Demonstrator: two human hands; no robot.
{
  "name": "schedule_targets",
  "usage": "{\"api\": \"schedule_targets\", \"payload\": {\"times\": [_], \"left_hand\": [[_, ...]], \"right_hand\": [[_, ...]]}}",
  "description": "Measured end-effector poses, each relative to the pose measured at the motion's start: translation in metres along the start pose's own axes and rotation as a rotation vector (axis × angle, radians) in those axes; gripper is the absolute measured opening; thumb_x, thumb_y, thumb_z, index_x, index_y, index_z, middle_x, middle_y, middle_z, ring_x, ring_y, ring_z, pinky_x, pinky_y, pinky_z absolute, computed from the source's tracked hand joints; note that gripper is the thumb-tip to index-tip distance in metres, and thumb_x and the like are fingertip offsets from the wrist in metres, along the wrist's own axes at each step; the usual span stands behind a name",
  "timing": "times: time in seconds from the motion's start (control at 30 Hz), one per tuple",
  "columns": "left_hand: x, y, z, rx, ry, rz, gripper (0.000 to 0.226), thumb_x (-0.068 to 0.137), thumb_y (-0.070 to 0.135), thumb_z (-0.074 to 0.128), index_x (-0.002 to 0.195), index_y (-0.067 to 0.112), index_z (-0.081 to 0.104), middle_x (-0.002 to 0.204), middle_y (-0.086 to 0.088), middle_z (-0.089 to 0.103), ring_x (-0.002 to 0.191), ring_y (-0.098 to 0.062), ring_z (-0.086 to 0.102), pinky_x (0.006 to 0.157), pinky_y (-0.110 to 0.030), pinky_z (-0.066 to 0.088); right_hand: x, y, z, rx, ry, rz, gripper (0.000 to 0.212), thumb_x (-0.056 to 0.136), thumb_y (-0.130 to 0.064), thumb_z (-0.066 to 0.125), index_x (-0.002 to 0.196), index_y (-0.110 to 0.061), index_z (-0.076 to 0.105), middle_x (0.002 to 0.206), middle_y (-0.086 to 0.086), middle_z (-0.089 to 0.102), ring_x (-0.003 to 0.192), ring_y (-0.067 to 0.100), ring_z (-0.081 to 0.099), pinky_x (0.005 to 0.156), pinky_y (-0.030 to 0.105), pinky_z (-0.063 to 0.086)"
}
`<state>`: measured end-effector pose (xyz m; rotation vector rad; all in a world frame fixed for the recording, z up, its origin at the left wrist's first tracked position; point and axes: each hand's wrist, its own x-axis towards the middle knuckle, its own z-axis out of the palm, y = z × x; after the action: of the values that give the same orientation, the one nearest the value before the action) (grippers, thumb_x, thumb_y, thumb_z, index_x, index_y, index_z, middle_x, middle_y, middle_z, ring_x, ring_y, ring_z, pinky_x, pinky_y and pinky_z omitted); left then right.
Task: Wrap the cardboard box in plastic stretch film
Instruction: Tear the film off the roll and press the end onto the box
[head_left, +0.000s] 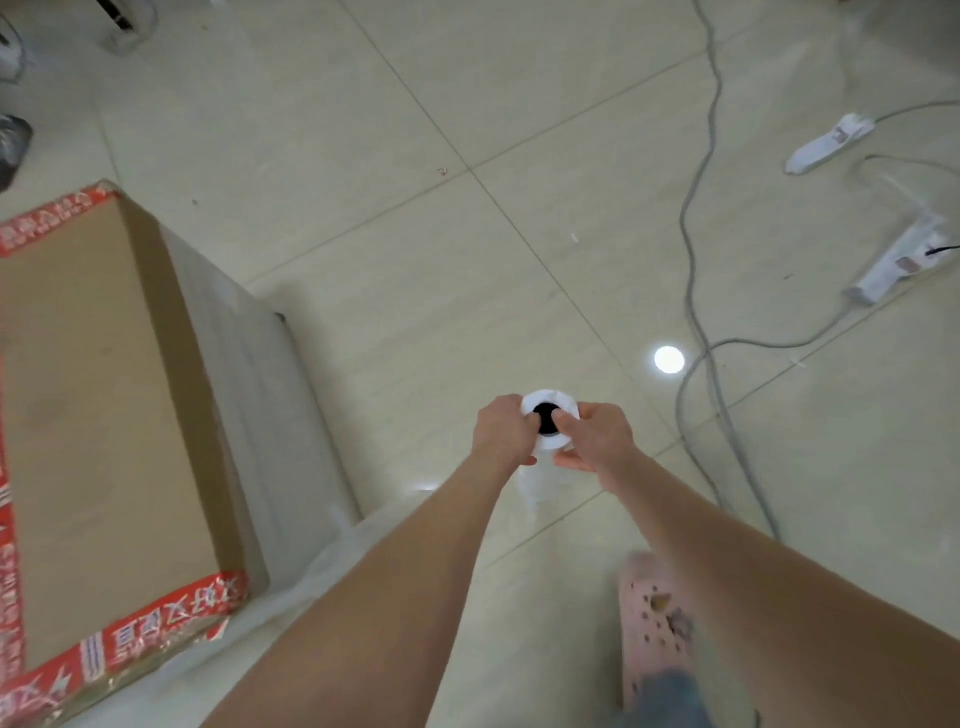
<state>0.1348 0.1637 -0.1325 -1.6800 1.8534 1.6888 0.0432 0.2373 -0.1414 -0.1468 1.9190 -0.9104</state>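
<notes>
Item: white roll of plastic stretch film (563, 402), held upright, long axis vertical, dark hollow core facing the camera; lower centre of the frame, above the pale tiled floor (415, 156). Left hand (504, 434) and right hand (597, 439) both gripped its top end, fingers curled round the outside, thumbs at the core's rim. Item: large brown cardboard box with red printed tape along its edges (93, 389), left edge of the frame, well apart from the roll and lying left of both hands; left hand the nearer. Translucent film (249, 364) covered the box's right-hand side face, and a loose sheet appeared to trail from the roll toward the box's near corner. Judgement: the next pass would carry the roll leftward round that near corner, sheet kept taut. Sundries, right of frame: grey cable (696, 249), white power strip (904, 254), pink perforated slipper (654, 613).
</notes>
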Motion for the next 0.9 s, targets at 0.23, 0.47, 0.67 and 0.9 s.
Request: {"api": "schedule_targets", "payload": {"times": [0.23, 0.47, 0.67, 0.9], "left_hand": [[0.049, 0.039, -0.061, 0.080, 0.144, -0.085, 0.021, 0.085, 0.010, 0.046, 0.098, 0.007, 0.063, 0.081, -0.013, 0.068, 0.060, -0.030, 0.066, 0.061, -0.034, 0.057], [0.115, 0.093, -0.137, 0.032, 0.309, -0.166, 0.024, 0.084, 0.007, 0.048, 0.097, 0.009, 0.067, 0.084, -0.018, 0.071, 0.072, -0.033, 0.070, 0.072, -0.039, 0.058], [0.148, 0.094, -0.160, -0.071, 0.354, -0.259, 0.024, 0.087, 0.009, 0.047, 0.104, 0.013, 0.065, 0.084, -0.014, 0.070, 0.069, -0.030, 0.069, 0.074, -0.038, 0.058], [0.145, 0.083, -0.156, -0.288, 0.401, -0.215, 0.036, 0.092, 0.008, 0.040, 0.126, 0.010, 0.051, 0.119, -0.010, 0.060, 0.102, -0.030, 0.062, 0.088, -0.044, 0.053]], "right_hand": [[0.053, -0.088, 0.034, -0.318, -0.088, -0.039, 0.015, 0.082, -0.008, 0.051, 0.086, -0.004, 0.065, 0.074, 0.015, 0.066, 0.068, 0.034, 0.067, 0.073, 0.046, 0.057], [0.118, -0.196, 0.075, -0.383, -0.242, -0.123, 0.019, 0.084, -0.002, 0.048, 0.090, 0.000, 0.066, 0.091, 0.016, 0.069, 0.059, 0.032, 0.069, 0.063, 0.045, 0.059], [0.151, -0.224, 0.105, -0.493, -0.304, -0.087, 0.020, 0.087, -0.004, 0.048, 0.099, -0.004, 0.064, 0.095, 0.010, 0.066, 0.051, 0.026, 0.064, 0.044, 0.024, 0.051], [0.150, -0.227, 0.133, -0.502, -0.262, -0.171, 0.035, 0.091, -0.019, 0.050, 0.126, -0.016, 0.052, 0.112, 0.007, 0.064, 0.080, 0.029, 0.070, 0.080, 0.042, 0.057]]}}
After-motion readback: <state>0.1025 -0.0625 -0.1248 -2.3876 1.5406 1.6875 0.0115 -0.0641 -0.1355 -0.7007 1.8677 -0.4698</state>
